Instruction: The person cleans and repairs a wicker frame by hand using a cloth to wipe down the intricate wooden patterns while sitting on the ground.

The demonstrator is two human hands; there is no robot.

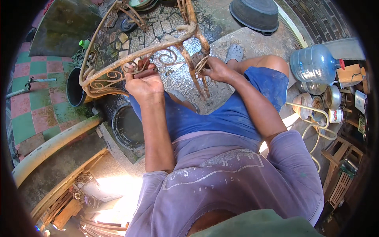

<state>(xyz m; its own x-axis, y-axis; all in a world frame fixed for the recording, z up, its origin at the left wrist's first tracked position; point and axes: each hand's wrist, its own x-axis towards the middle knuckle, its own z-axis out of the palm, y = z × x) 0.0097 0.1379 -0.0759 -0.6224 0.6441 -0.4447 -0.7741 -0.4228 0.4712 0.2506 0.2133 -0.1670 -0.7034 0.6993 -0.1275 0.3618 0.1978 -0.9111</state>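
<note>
A worn rattan-like chair frame (130,59) with curled scrollwork lies tilted across my knees and the ground ahead. My left hand (145,83) is palm up below its long rail, fingers curled round a dark reddish-brown strip (146,73) beside the scrolls. I cannot make out what the strip is. At the frame's right corner, my right hand (218,70) is closed on the bound joint of a leg, its fingertips partly hidden. Close by that grip shows a greyish-brown patch that may be a cloth or part of the joint.
A dark upturned basin (254,15) stands far right. On the right are a blue water jug (314,63), jars and wooden pieces. To the left are a black bucket (75,87), a round dark tub (128,126) and a curved pale pipe (55,146).
</note>
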